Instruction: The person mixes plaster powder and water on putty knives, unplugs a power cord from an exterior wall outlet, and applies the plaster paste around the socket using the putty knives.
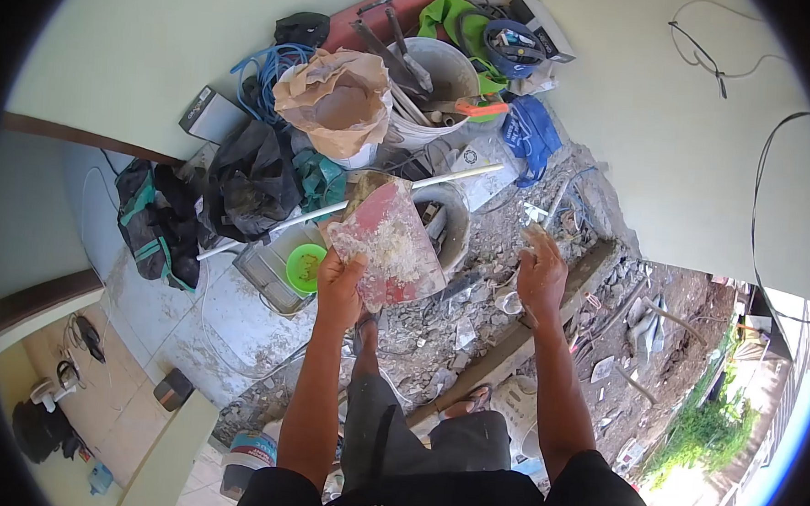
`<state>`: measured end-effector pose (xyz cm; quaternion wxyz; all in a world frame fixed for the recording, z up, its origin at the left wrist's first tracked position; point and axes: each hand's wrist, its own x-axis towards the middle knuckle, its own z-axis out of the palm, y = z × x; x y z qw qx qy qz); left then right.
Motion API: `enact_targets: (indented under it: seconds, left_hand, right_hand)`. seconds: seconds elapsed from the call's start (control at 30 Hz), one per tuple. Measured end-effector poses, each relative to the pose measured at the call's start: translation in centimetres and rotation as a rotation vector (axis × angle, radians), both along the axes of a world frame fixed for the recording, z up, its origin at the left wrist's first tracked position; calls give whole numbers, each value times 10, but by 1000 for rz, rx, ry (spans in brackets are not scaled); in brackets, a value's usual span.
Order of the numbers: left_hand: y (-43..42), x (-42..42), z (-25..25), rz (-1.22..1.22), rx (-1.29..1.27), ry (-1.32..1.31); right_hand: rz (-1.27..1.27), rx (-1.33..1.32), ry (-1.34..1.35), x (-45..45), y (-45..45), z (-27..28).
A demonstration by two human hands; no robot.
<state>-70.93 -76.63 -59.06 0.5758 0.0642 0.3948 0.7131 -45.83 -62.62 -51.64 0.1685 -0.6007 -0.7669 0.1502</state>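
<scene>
And the left hand grips the reddish sheet by its edge, pale crumbs across its face! Right of the sheet, the right hand hangs apart, fingers bent. Left of the sheet, a green bowl; beyond the sheet, a brown paper bag; behind the sheet, a white rod slants past.

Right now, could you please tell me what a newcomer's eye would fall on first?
Probably the red board with its pale crumbs, held in the left hand at mid-picture. Next might come the bright green bowl just left of it, then the crumpled brown paper bag, higher in the picture.
</scene>
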Motion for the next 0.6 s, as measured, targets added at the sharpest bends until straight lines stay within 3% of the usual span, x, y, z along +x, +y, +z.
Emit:
enact_targets:
  seconds: [0.07, 0.13, 0.17, 0.27, 0.33, 0.4, 0.47, 0.6]
  left_hand:
    - [1, 23, 18, -62, 18, -10]
    - [3, 48, 29, -104, 27, -23]
    - [5, 62, 34, -140, 43, -12]
    - [10, 107, 56, -253, 42, -53]
    - [15, 143, 68, -325, 58, -55]
    - [16, 178, 83, -424, 51, -95]
    - [20, 226, 101, -550, 66, -116]
    - [18, 286, 124, -703, 78, -130]
  right_hand:
    - [-225, -101, -11, 87, -8, -13]
    - [79, -4, -497, 181, -21, -42]
    - [40, 4, -486, 200, -28, -41]
    - [-428, -305, -153, 240, -46, -24]
    - [-511, -746, -66, 235, -40, 9]
    - [80, -376, 1539, 234, -74, -20]
    - [-473, -1067, 1473, 223, -61, 2]
    - [-486, -1004, 1803, 226, -73, 54]
